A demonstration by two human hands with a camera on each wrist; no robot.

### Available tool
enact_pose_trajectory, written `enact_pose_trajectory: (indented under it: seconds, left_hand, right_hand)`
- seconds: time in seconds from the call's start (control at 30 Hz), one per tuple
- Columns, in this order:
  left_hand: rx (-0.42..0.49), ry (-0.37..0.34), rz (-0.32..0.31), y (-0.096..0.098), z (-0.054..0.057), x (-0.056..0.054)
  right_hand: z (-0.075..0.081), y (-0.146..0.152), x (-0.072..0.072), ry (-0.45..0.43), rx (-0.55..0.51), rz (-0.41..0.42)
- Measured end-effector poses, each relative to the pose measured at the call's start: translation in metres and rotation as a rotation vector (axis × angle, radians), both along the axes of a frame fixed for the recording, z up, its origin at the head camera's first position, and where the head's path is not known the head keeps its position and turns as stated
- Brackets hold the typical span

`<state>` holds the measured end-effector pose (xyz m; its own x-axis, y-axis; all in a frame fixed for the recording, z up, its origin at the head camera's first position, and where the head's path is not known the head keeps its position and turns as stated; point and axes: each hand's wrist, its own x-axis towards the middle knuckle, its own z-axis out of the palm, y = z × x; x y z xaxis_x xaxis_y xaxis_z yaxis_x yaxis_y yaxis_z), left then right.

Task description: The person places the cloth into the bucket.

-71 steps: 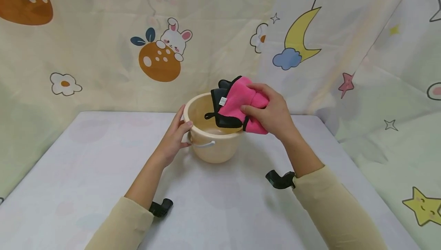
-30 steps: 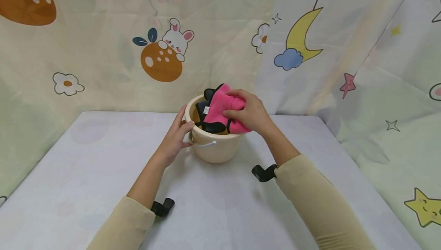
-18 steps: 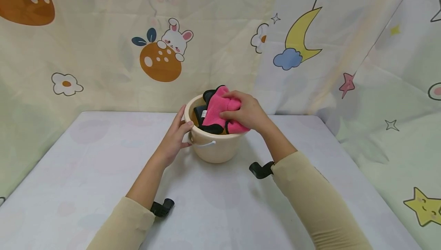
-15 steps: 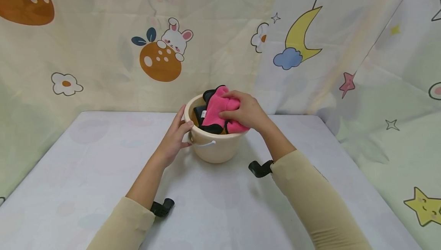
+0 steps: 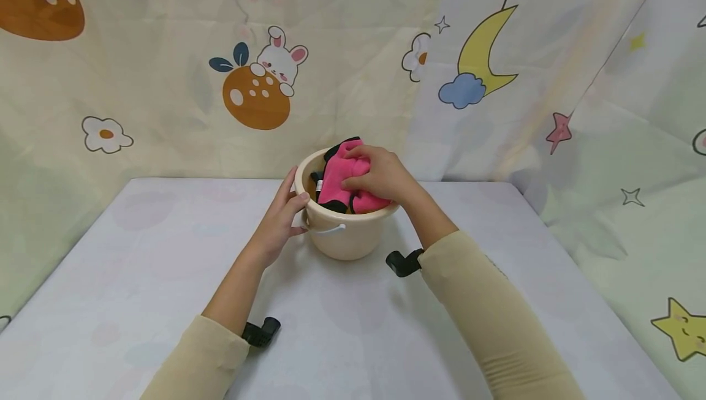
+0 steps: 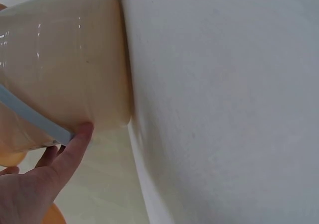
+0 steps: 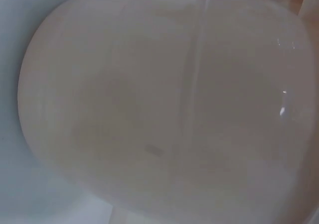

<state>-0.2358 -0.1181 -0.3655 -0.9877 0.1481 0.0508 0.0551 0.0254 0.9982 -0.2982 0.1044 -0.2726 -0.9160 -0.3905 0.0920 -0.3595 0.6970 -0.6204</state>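
Observation:
A cream plastic bucket (image 5: 347, 237) with a pale handle stands upright on the white table. My left hand (image 5: 276, 219) holds its left side, thumb at the rim and other fingers along the outer wall; in the left wrist view a fingertip (image 6: 82, 132) lies by the end of the handle (image 6: 35, 117). My right hand (image 5: 380, 173) reaches over the bucket's mouth and grips a bright pink, soft fabric item (image 5: 339, 173) with black edging and a small white tag. That item sits mostly within the rim. The right wrist view is filled by the bucket wall (image 7: 124, 99).
The white-covered table (image 5: 165, 277) reaches back to a cloth backdrop (image 5: 353, 81) printed with a rabbit, moon and stars. Black wrist cameras sit at the left cuff (image 5: 261, 332) and the right cuff (image 5: 404, 263).
My right hand has moved left and down, carrying the pink fabric item from above the bucket's right rim into its mouth. The left hand and the bucket have stayed in place.

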Motion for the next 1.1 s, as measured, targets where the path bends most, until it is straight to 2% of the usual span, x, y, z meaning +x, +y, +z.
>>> enact_pose_trajectory:
  seconds: [0.17,0.3,0.6,1.1]
  left_hand:
    - [-0.012,-0.001,0.001,-0.0003,0.0004,0.0002]
    - [-0.009,0.0,-0.001,-0.0009,0.0001,0.0004]
    - [-0.001,0.008,0.012,-0.0013,0.0017,0.0021]
    - [-0.018,0.007,0.022,0.0005,-0.0001,0.0022]
  right_hand:
    - [-0.0006,-0.0031,-0.0009,-0.029,0.019,0.005]
    - [-0.0018,-0.0043,-0.0002,-0.039,0.047,0.047]
    - [-0.0066,-0.0073,-0.0047,0.09,0.184,0.18]
    - [-0.0082,-0.004,-0.0011,0.119,0.175,0.196]
